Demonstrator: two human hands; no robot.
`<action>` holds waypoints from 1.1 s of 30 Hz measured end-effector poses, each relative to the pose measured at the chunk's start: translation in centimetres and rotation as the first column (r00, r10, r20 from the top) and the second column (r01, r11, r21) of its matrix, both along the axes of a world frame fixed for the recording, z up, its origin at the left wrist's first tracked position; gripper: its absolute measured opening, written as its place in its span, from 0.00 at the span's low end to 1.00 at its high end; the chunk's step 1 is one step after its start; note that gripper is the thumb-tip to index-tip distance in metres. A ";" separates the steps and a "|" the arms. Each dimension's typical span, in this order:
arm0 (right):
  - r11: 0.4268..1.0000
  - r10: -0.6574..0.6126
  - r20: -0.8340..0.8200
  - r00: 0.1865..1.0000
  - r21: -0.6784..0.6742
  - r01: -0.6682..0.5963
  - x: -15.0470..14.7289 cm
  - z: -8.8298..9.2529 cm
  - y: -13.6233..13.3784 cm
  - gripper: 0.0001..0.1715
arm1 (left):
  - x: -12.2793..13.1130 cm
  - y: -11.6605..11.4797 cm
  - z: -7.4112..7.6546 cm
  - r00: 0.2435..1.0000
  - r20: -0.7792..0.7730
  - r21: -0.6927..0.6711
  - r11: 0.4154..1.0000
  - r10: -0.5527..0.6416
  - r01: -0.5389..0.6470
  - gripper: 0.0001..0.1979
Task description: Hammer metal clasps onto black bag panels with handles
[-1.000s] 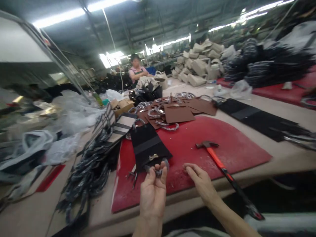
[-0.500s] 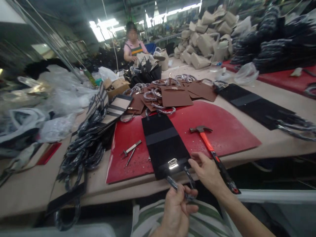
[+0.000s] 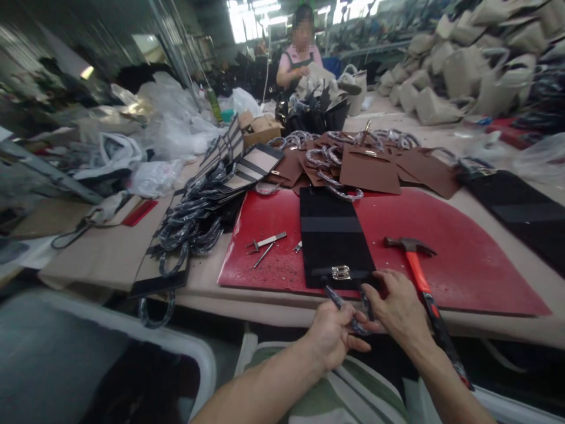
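A black bag panel (image 3: 333, 247) lies flat, with a shiny metal clasp (image 3: 341, 272) near its front edge. From that edge a plastic-wrapped handle (image 3: 334, 296) loops towards me. My left hand (image 3: 333, 333) is closed round the loop, palm partly up, with some fingertips stretched past it. At the panel's front right corner is my right hand (image 3: 399, 303), its thumb and bent fingers on either side of the corner, beside the handle's right end. A claw hammer (image 3: 417, 268) with an orange and black handle lies to the right of that hand.
Under the panel is a red board (image 3: 468, 259), with small metal tools (image 3: 267, 240) at its left. Brown bag panels (image 3: 371, 171) lie behind, wrapped black-handled panels (image 3: 194, 215) at left. Another black panel (image 3: 525, 206) lies at right. A person (image 3: 300, 59) works across the table.
The camera view has swung left, so the table things appear further right. Both hands stay at the black panel's front edge, the left still holding the handle.
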State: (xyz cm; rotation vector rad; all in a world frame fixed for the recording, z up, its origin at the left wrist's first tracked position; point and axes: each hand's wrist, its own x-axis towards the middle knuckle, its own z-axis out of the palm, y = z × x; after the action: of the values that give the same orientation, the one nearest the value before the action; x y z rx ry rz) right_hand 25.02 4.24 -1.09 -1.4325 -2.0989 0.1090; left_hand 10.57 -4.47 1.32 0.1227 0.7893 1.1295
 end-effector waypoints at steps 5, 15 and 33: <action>1.000 0.004 0.225 0.974 0.018 -0.009 -0.4 0.6 -0.8 0.30 | 1.3 -2.3 -0.8 0.998 0.052 0.009 1.000 0.019 -0.020 0.18; 0.997 -0.068 0.247 0.967 -0.007 0.072 -1.3 0.9 -1.0 0.26 | -10.0 0.9 2.6 -0.151 -0.987 0.003 0.940 0.058 0.340 0.10; 0.991 -0.118 0.237 0.964 0.092 0.098 -2.1 0.3 -1.6 0.23 | -12.4 8.3 1.8 -0.627 -0.771 -0.193 0.894 0.117 0.404 0.12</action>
State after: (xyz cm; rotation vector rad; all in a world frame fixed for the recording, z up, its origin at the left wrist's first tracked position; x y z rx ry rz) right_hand 22.89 2.61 -0.82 -1.5747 -2.1833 -0.2011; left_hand -1.81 3.87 3.17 1.9840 2.2273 0.2377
